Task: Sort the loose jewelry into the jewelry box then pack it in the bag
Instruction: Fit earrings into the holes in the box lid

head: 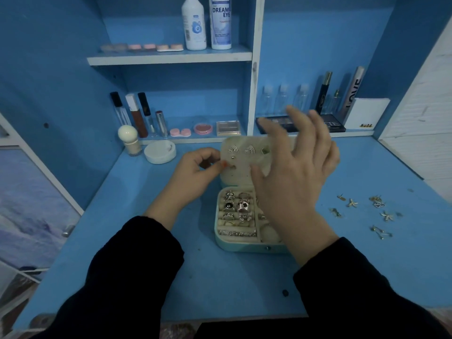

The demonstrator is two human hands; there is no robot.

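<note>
A pale green jewelry box lies open in the middle of the blue desk. Rings fill its left slots. Its raised lid panel carries a few earrings near the top. My left hand holds the lid's left edge, fingers curled, thumb and finger pinched near a small orange spot. My right hand hovers blurred above the box's right side, fingers spread and holding nothing. Several loose earrings lie scattered on the desk to the right.
Cosmetics line the back shelf: lip tubes, a white round compact, a round-capped jar, contact lens cases, palettes. Two solution bottles stand on the upper shelf. A white box stands at the right.
</note>
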